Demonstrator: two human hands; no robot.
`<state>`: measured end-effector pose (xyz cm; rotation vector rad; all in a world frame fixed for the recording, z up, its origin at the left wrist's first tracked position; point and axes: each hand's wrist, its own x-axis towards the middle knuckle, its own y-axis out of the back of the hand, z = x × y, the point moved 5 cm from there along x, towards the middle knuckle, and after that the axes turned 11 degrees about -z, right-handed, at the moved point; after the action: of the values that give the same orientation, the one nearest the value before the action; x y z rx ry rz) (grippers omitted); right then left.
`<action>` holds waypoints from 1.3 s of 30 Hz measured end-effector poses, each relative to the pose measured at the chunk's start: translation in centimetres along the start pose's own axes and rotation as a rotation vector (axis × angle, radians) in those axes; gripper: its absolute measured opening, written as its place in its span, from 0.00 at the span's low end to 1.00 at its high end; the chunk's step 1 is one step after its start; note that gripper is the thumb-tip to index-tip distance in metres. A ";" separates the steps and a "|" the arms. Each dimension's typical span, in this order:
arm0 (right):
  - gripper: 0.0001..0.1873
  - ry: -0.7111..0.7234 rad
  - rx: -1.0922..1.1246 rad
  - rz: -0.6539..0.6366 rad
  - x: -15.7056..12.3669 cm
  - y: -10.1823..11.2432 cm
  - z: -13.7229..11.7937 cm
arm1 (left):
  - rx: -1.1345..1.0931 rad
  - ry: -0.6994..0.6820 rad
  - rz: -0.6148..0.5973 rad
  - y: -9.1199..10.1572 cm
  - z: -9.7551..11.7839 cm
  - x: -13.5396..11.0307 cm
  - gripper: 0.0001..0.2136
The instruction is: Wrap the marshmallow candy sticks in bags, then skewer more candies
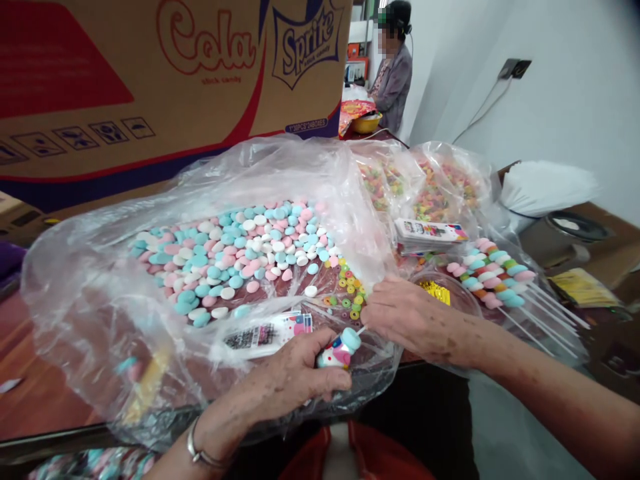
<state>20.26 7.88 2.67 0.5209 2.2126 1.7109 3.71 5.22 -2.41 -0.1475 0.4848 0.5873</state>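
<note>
Candy stick [342,348] sits near centre, tilted, above the near part of the clear bag [85,267]. Left hand [293,367]: thumb and fingers closed round its printed wrapper [334,355]. Right hand [407,320]: fingertips pinching its white rod [361,330]. Loose candies [240,250] lie far left; coloured rings [355,300] just beside the right fingers. Gold ties [436,292] and candy skewers [494,275] lie right.

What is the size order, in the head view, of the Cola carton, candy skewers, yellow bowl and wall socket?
1. Cola carton
2. candy skewers
3. yellow bowl and wall socket: they look about alike, so unranked.
</note>
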 end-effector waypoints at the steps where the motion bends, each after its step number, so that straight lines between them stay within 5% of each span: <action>1: 0.12 0.000 -0.007 0.000 -0.1 0.1 0.2 | 0.008 0.004 0.001 0.1 0.0 -0.2 0.10; 6: 0.09 0.025 0.004 -0.012 0.1 -0.2 -0.2 | 0.047 0.000 0.055 0.2 -0.3 -0.4 0.10; 13: 0.12 0.159 -0.016 0.089 0.8 -0.7 -1.7 | -0.295 0.094 -0.109 -1.4 -1.0 0.6 0.13; 20: 0.12 0.151 -0.022 0.028 0.6 -0.1 -1.1 | -0.338 0.135 -0.228 -1.6 -1.9 0.3 0.16; 29: 0.07 0.234 0.066 0.067 1.1 -3.3 -3.1 | -0.332 -0.007 -0.073 -2.4 0.2 1.5 0.17; 35: 0.15 0.194 0.015 0.169 1.7 -2.1 -2.3 | -0.081 -0.030 0.113 -0.8 0.3 -0.5 0.09; 39: 0.14 0.227 -0.036 0.259 2.2 -1.2 -3.0 | -0.093 -0.146 0.164 -0.2 0.3 -0.9 0.14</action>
<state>16.85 5.98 2.27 0.6586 2.3483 2.0273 3.30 4.64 -1.70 -0.1533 0.3302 0.7760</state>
